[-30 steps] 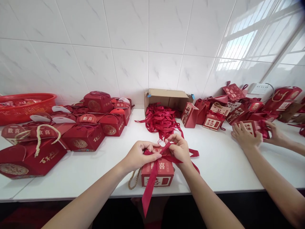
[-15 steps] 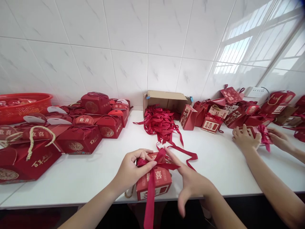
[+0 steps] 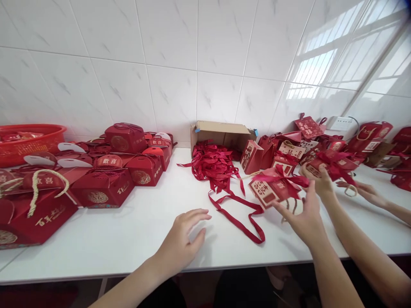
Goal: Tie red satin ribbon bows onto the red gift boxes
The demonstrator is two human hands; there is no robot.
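Observation:
My left hand (image 3: 186, 239) hovers over the front of the white table with fingers apart and nothing in it. To the right, my right hand (image 3: 305, 218) grips a small red gift box (image 3: 268, 192) by its near side. This box is tilted, has a pale printed panel facing left, a red ribbon bow (image 3: 282, 177) on top and a rope handle hanging down. Between my hands, a loose red ribbon (image 3: 237, 218) lies in a loop on the table. It trails from a heap of red ribbons (image 3: 213, 164) at the mouth of a cardboard box (image 3: 224, 127).
Several red gift boxes (image 3: 102, 188) crowd the left, before an orange-red plastic basket (image 3: 35, 143). More boxes (image 3: 252, 156) line the wall at right. A co-worker's hands (image 3: 324, 184) hold another bow-tied box (image 3: 334, 164) close beside my right hand. A power strip (image 3: 340, 123) sits behind.
The gift box has moved from the front middle to the right in my right hand, its bow now tied. My left hand has let go. The co-worker's box has been lifted.

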